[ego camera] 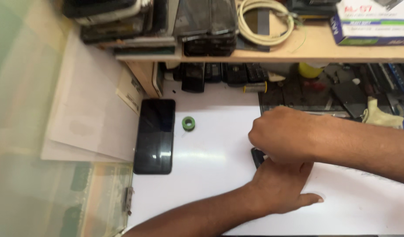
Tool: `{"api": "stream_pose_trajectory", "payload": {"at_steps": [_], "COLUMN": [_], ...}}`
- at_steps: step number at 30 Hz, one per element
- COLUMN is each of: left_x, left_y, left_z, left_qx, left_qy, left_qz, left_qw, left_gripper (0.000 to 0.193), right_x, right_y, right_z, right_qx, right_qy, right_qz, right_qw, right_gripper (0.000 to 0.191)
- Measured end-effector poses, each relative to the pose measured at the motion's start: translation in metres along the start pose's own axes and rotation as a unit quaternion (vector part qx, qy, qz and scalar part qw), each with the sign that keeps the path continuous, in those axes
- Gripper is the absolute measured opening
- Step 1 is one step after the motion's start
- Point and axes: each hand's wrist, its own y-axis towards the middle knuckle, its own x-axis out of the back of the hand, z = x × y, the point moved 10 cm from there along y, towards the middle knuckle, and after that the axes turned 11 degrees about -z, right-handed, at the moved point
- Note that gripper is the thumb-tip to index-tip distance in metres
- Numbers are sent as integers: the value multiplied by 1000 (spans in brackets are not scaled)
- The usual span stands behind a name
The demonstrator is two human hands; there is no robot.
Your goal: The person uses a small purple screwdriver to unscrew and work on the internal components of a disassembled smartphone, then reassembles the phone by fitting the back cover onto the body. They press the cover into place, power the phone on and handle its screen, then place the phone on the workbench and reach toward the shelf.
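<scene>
On the white worktop, right of the glossy black slab phone, the right hand curls over a small dark flat part; its grip is hidden. The left hand lies flat, steadying. Best to press evenly and keep the part level.

black phone, green tape roll, white table, cream cable
</scene>
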Motion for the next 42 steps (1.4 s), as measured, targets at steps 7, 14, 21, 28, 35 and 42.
{"api": "stream_pose_trajectory", "payload": {"at_steps": [7, 14, 21, 28, 35, 42], "left_x": [21, 30, 53, 58, 70, 68], "left_y": [-2, 8, 18, 28, 47, 51], "left_z": [-24, -32, -38, -25, -4, 46], "left_qx": [-55, -77, -58, 88, 157, 275], "left_qy": [57, 11, 107, 147, 101, -33], "left_qz": [-55, -25, -75, 4, 38, 119], "left_qw": [995, 997, 990, 985, 982, 953], "left_gripper": [93, 85, 71, 75, 77, 64], "right_x": [32, 38, 8, -58, -78, -89], "right_y": [-27, -61, -103, -114, -127, -123], "right_z": [7, -16, -77, -105, -123, -139], "right_qx": [-1, -48, -129, -212, -221, -243], "right_qy": [49, 150, 394, 523, 495, 538], "right_qz": [-94, -158, -394, -503, -567, -572], "right_qw": [994, 975, 820, 655, 620, 570], "right_gripper": [24, 14, 24, 18, 18, 20]}}
